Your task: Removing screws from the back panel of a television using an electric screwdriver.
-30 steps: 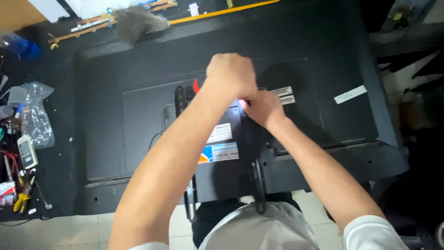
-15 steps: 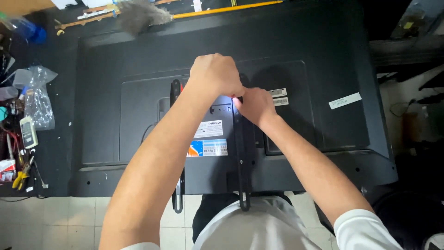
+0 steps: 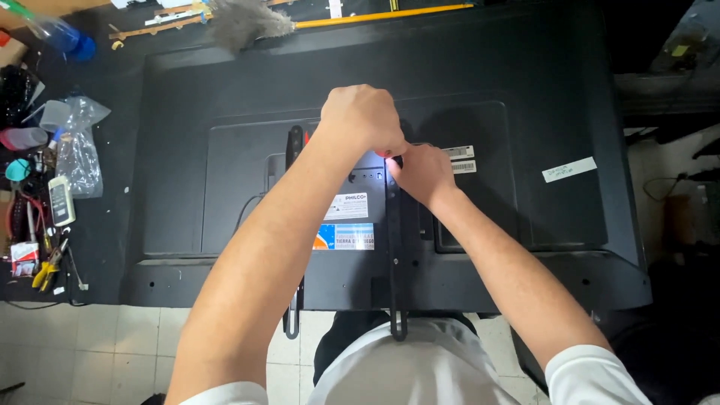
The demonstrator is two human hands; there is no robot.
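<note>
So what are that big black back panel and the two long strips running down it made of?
The back panel looks like moulded plastic: matte black, with stepped, rounded contours and a soft sheen. The right strip, which both hands meet over, and the left strip look like dark painted metal: thin, flat and straight, with slotted loop ends past the panel's edge. That is a guess from their look.

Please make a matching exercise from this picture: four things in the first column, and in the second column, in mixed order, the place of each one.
Things:
1. feather duster
2. yellow-handled pliers
3. white strip label
4. clear plastic bag

Places:
A. on the television back, right of both hands
B. at the far edge, above the television
C. left of the television, about level with the hands
D. near the left edge, close to the bench front

Pairs: 1-B, 2-D, 3-A, 4-C
</note>
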